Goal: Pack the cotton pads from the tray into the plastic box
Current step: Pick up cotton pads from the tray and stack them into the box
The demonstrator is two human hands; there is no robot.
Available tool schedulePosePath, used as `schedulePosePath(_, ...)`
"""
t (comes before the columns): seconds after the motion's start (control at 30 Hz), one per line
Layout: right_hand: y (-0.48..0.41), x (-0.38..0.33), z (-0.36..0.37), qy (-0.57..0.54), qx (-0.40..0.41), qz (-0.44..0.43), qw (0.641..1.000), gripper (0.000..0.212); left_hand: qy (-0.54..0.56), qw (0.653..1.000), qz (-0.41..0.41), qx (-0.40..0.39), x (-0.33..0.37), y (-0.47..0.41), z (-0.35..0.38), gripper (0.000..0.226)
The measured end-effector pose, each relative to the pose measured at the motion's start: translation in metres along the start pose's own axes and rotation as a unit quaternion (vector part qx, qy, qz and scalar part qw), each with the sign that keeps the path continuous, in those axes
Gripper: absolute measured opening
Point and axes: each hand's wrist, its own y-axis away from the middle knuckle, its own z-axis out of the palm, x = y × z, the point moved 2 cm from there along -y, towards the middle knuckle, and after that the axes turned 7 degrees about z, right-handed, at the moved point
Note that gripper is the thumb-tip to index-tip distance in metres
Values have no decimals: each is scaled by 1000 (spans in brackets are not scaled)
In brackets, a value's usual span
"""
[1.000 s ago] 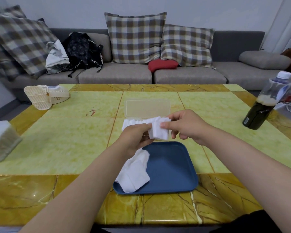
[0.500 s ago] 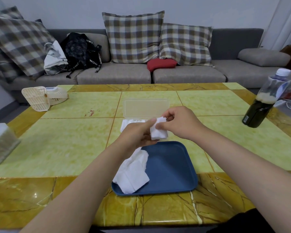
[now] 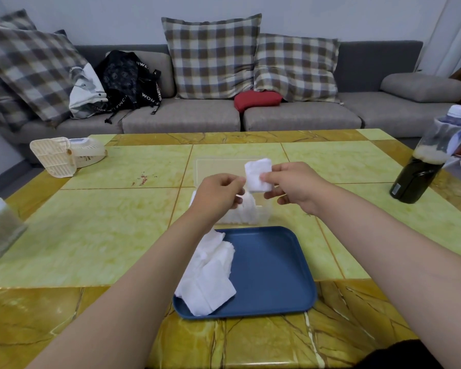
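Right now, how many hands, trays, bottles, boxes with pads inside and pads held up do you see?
Hands: 2 (left hand, right hand)
Tray: 1
Bottle: 1
Box with pads inside: 1
Pad held up: 1
Total: 6

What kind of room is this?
Most likely a home living room: a grey sofa with plaid cushions, a tiled table in front of it, and a backpack on the sofa.

Left hand [image 3: 218, 194] hides near-left corner of clear plastic box [image 3: 262, 217]; its grip on folded white cotton pad [image 3: 258, 175] unclear. Left forearm [image 3: 149, 283] covers blue plastic tray's [image 3: 272, 270] left rim. Dark bottle's [image 3: 413, 179] label unreadable.
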Motion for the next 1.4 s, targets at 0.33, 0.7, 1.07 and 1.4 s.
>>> schedulePosePath(0.33, -31, 11, 10, -13, 43, 66, 997, 12, -375, 912, 114, -122, -12, -42, 29, 23)
schedulePosePath(0.7, -38, 4, 22, 418, 97, -71, 901, 45, -418, 894, 74, -140, -19, -49, 19, 18)
schedulePosePath(1.07, -37, -9, 56, 540, 109, -6, 834, 22, -413, 894, 98, -142, -26, -45, 9, 23)
schedulePosePath(1.4, -49, -8, 57, 546, 98, 3, 832, 11, -363, 914, 115, -143, -30, -40, -1, 36)
